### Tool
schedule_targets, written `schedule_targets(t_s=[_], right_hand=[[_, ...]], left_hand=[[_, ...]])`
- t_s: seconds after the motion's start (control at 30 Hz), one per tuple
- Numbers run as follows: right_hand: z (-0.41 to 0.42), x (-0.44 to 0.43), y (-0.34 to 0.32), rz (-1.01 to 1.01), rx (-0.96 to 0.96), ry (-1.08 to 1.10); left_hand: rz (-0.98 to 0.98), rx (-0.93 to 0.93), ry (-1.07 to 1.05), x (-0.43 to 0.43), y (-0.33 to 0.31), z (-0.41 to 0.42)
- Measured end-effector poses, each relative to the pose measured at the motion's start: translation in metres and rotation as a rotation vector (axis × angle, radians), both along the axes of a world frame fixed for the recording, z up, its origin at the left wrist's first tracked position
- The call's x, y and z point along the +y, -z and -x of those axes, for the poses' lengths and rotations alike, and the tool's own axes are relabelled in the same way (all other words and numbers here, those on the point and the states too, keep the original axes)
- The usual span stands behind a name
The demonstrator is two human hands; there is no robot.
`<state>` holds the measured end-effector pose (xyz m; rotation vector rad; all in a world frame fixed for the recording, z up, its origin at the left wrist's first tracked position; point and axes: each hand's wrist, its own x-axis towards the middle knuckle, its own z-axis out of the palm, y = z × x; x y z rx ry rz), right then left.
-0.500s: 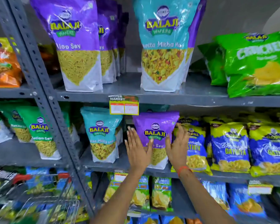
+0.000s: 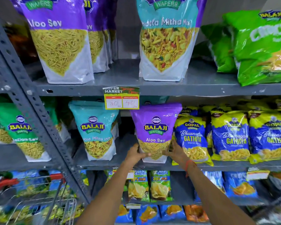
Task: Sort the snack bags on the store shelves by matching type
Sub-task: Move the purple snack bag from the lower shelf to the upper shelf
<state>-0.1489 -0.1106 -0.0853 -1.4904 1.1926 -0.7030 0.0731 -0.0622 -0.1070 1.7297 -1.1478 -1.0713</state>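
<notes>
I've got one head view only, close to the shelf rack [image 2: 152,90], facing it square-on and tilted slightly down. Wide-angle bends the frame edges; lower left corner is blurry, probably a trolley [image 2: 39,200]. Forearms enter from bottom centre.

The light was bright and even, falling from above and in front of me. Glare streaked the glossy green bags [image 2: 259,46] at far right and the blue Gathiya packs [image 2: 230,135]. Shadow pooled deep behind the bags. The wide lens bent the shelf upright [image 2: 31,101] at left, and the trolley [image 2: 36,200] near me blurred softly.
</notes>
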Motion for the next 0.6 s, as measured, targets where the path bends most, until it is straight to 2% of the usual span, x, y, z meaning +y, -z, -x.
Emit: schedule_targets(t_s=[0.07, 0.27, 0.6], right_hand=[[0.001, 0.019, -0.024, 0.027, 0.021, 0.0], [0.014, 0.057, -0.065, 0.047, -0.051, -0.072], [0.057, 0.105, -0.123, 0.178, -0.105, -0.151]], left_hand=[[0.011, -0.059, 0.031, 0.019, -0.031, 0.008], [0.089, -0.201, 0.06, 0.055, -0.071, 0.019], [0.215, -0.313, 0.144, 0.104, -0.121, 0.03]])
